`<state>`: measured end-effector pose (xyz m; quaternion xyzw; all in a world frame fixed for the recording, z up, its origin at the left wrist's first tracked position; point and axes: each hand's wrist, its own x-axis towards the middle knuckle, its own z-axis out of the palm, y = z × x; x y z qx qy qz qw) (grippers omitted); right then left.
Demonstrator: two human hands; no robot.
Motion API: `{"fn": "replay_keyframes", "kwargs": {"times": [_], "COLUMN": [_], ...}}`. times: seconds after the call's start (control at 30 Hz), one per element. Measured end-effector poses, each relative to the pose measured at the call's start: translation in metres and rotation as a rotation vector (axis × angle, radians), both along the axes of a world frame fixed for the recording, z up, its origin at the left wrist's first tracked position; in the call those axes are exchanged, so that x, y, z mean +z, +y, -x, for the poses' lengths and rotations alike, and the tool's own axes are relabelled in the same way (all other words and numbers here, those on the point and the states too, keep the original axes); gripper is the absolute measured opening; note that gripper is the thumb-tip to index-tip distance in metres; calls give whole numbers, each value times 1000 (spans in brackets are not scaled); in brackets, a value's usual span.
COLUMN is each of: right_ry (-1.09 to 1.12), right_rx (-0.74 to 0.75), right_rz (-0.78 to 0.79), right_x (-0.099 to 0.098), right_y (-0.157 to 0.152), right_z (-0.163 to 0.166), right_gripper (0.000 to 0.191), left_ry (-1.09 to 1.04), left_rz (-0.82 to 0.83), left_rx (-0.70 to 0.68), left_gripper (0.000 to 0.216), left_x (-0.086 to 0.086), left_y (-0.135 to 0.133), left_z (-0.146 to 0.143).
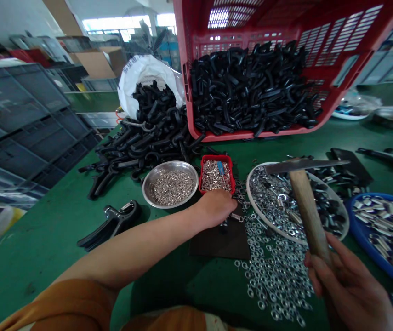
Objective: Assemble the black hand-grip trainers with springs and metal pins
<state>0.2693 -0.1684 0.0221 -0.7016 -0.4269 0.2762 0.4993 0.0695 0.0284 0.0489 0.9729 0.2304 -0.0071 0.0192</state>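
A wooden-handled hammer (pixel 306 211) is gripped in my right hand (pixel 351 280), its metal head raised over the white tray (pixel 251 202) of small metal parts. My left hand (pixel 217 208) reaches across to the dark plate (pixel 220 243) on the table, fingers closed and pointing down; what they hold is hidden by the hand. Beside those fingers lies a small coil spring (pixel 236 217). Just beyond the hand stands a red box (pixel 201 177) of small metal pins with a blue-handled tool in it. Loose metal rings (pixel 275 276) spread to the right of the plate.
A steel bowl (pixel 148 197) of tiny metal pieces stands left of the red box. One black handle-like part with a spring (pixel 113 225) lies at left. Behind are heaped black parts (pixel 148 142) and a tilted red crate (pixel 187 92). A blue tray (pixel 358 230) of metal sleeves sits right.
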Motion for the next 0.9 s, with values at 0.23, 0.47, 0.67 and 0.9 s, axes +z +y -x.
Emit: {"fn": "replay_keyframes", "kwargs": {"times": [0.23,0.47,0.67,0.9], "right_ry": [-341,-787,-909,-779], "right_rx": [40,247,411,354], "right_rz": [97,-60,-73,-56], "right_x": [-2,-16,-1,4], "right_y": [-7,-19,-20,-18], "right_z": [-2,2,10,20], "right_gripper": [61,54,57,52], "left_ry": [-220,-355,-398,-390], "left_rz": [109,142,158,181], "left_rx": [61,225,352,385], "left_gripper": [27,75,66,66], "left_x": [-22,-35,-48,-46], "left_y": [-3,-23,-27,-27], "left_z": [22,58,50,51]}}
